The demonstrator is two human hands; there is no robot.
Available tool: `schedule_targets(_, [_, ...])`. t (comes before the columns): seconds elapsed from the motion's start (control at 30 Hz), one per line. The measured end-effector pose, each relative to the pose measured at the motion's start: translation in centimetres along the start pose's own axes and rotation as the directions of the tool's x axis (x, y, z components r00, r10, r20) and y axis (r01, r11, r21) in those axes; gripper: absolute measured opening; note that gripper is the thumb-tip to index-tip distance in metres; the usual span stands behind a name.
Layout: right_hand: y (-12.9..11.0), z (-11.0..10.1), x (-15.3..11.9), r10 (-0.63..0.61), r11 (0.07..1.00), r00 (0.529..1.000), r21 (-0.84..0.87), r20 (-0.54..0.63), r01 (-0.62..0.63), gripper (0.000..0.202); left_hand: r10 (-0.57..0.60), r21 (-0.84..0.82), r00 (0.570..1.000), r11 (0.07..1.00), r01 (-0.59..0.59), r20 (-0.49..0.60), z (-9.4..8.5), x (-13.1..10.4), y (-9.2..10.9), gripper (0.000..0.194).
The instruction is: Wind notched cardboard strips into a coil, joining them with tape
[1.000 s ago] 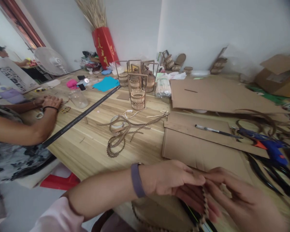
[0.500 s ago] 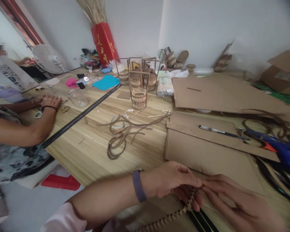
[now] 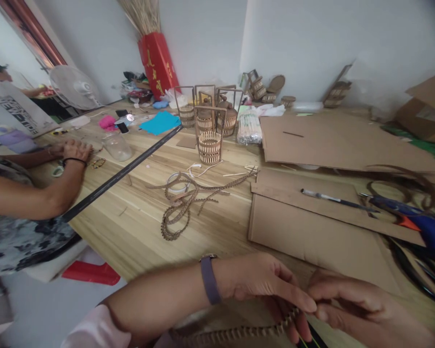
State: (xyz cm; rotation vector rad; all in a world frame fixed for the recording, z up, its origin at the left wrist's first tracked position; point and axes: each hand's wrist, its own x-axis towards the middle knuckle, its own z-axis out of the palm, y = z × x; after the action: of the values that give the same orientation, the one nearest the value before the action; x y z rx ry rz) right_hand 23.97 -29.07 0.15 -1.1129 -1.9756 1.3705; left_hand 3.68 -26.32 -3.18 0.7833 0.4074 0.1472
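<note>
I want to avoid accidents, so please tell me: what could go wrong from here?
The ridged brown strip might slip, as the left hand grips it only with fingers. The loose wavy-edged brown strips could knot, since they lie in loops. The blue tool with orange part might snag the curled brown strips beside it.

white fan | dry stalks in red vase | glass jar

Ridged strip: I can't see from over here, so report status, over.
Both hands closed, fingertips meeting. Ridged strip in left fingers, trailing left; right hand's grip on it unclear. Cardboard just beyond.
</note>
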Motion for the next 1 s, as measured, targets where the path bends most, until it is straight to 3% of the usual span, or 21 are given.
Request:
schedule_targets(0.13, [-0.2,-0.1,0.1,-0.03,0.999,0.999,-0.025,0.028,0.031,0.013,0.01,0.021,1.0,1.0,-0.01,0.024,0.1,-0.3,0.3,0.048])
schedule_targets(0.3, [-0.6,0.0,0.1,-0.005,0.999,0.999,-0.032,0.04,0.007,0.013,0.016,0.027,0.998,0.999,-0.018,0.066,-0.1,-0.3,0.1,0.044])
schedule_targets(0.67, [-0.6,0.0,0.1,-0.01,0.998,0.997,-0.057,0.076,0.014,0.014,0.011,0.019,1.0,1.0,-0.012,0.017,0.3,-0.7,0.2,0.049])
schedule_targets(0.83, [-1.0,0.3,0.0,0.049,0.999,0.997,-0.018,0.055,-0.049,0.019,0.005,0.027,1.0,1.0,-0.004,-0.012,0.7,-1.1,0.8,0.052])
schedule_targets(1.0, [-2.1,1.0,0.2,-0.01,1.0,1.0,0.015,0.028,0.01,0.026,0.006,0.014,0.998,1.0,-0.005,-0.057,1.0,-1.5,0.9,0.052])
